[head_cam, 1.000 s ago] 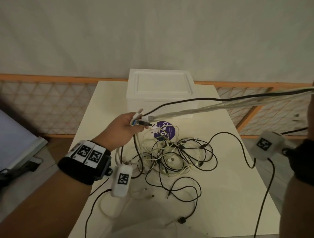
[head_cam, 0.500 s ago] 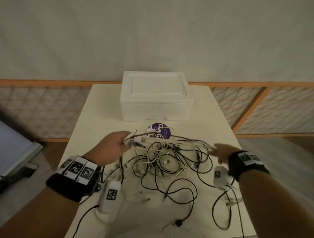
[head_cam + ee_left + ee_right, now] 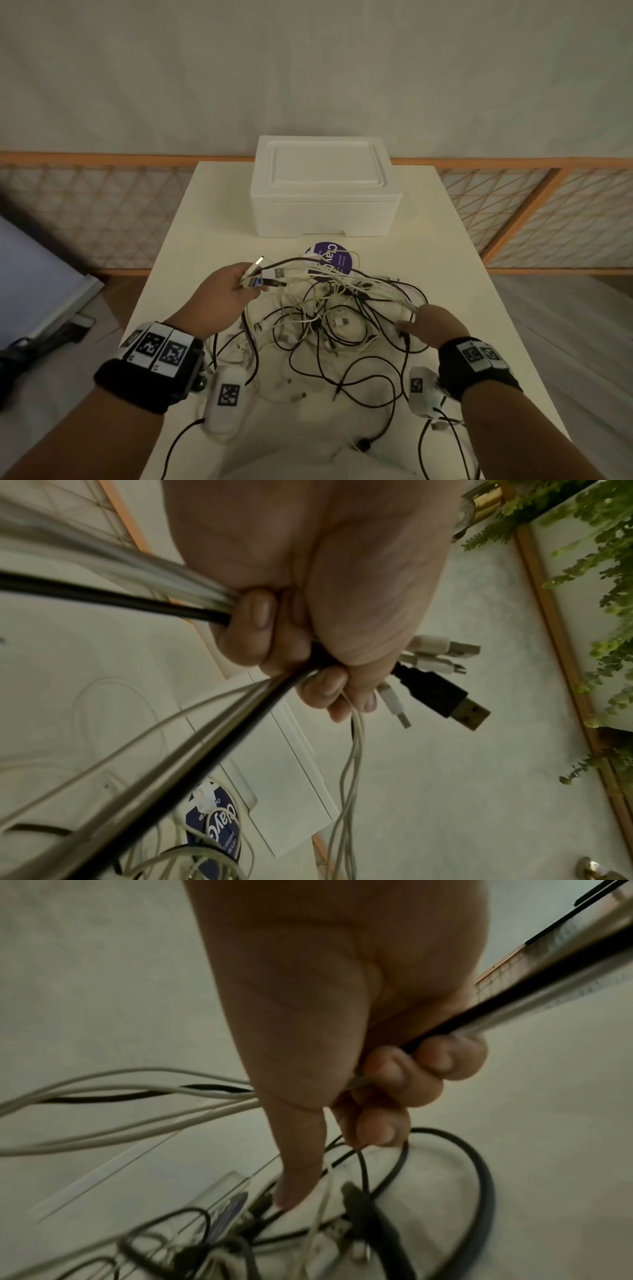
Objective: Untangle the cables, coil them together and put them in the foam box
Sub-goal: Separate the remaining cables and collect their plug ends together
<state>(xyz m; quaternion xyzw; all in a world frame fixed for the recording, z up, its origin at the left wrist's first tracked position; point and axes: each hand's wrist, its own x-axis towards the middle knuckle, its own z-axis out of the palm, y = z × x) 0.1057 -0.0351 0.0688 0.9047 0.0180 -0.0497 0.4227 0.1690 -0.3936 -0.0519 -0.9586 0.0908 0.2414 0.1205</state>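
Note:
A tangle of black and white cables (image 3: 339, 318) lies mid-table. My left hand (image 3: 239, 287) grips a bunch of cable ends at the tangle's left. Their USB plugs (image 3: 265, 277) stick out past my fingers; a black plug (image 3: 445, 699) and white plugs (image 3: 441, 653) show in the left wrist view. My right hand (image 3: 426, 320) is at the tangle's right edge. Its fingers (image 3: 411, 1074) curl round black and white strands (image 3: 548, 993), with the thumb pointing down at the heap. The white foam box (image 3: 323, 192) stands behind the tangle with its lid on.
A purple round label (image 3: 334, 262) lies under the cables, just in front of the box. The white table (image 3: 479, 308) is narrow, with edges close on both sides. An orange-framed lattice fence (image 3: 513, 212) runs behind it. White tagged pods (image 3: 226, 397) hang from both wrists.
My right hand, which had drawn the strands taut far to the right, has come back to the tangle's right edge. The strands now sag. My left hand has kept hold of the plug ends.

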